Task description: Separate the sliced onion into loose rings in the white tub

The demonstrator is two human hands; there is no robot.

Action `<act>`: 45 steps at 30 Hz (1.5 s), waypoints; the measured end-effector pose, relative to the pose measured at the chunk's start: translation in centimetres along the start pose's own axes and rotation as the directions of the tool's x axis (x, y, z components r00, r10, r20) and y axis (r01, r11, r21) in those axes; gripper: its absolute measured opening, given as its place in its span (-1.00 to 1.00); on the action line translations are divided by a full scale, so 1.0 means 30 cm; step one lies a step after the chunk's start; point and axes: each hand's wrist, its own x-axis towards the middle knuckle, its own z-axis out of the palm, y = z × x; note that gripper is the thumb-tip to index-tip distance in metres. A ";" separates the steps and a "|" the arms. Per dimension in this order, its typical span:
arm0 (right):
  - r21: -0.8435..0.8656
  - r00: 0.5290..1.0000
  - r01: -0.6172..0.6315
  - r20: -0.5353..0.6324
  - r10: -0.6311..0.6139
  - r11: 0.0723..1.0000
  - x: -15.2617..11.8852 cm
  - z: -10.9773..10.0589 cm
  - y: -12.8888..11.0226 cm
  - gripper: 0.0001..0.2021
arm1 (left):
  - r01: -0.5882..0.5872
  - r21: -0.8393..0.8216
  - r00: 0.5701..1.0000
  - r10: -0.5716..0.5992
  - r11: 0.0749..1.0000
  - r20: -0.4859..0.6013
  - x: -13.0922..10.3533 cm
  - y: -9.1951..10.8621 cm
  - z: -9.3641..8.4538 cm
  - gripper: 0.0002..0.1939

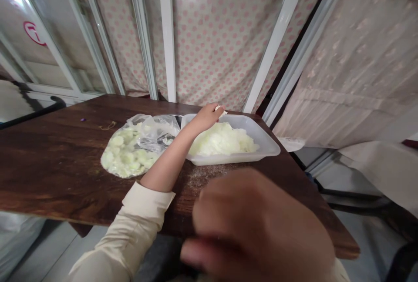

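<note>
My left hand [209, 115] reaches over the back of a white plastic tub [269, 142], fingers closed on a small whitish piece [221, 109] whose kind I cannot make out. Pale, wet-looking shreds or slices [225, 138] are heaped in the tub. Close to the camera, my right hand [257, 225] is blurred and curled into a fist in front of the table's near edge. What it holds, if anything, is hidden. Left of the tub lies a clear plastic bag [130, 151] full of pale green round slices, partly behind my left forearm.
Loose white grains [202, 176] lie on the dark wooden table [58, 156] in front of the tub. A thin yellowish loop [107, 126] and a tiny purple bit [83, 119] are at the back left. Polka-dot curtains [215, 47] hang behind the framed glass.
</note>
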 end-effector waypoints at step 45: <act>0.168 0.747 -0.014 -0.654 0.122 0.986 0.399 -0.012 0.481 -0.62 | -0.086 -0.570 0.990 0.004 0.817 -0.144 -0.014 0.049 0.026 -0.77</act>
